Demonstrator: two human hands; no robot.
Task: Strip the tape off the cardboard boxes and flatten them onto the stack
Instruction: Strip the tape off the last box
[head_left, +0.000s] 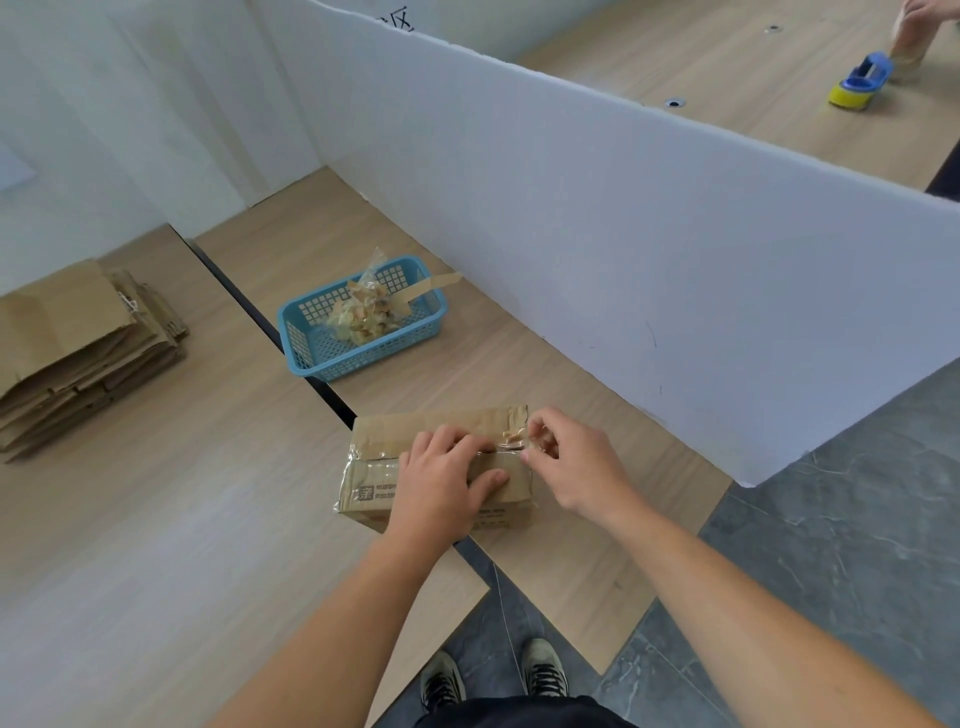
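Head view: your left hand (441, 480) presses down, fingers laid flat, on the small brown cardboard box (371, 480) beneath it. Your right hand (574, 465) pinches the clear crinkled tape strip (511, 440) beside your left fingertips. Best to peel low and steadily.

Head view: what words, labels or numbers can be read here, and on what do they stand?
"区": black character on the white wall behind the partition, which partly hides it; the reading is uncertain.
Cardboard box: one framed character and lines of small print, too blurred to read.
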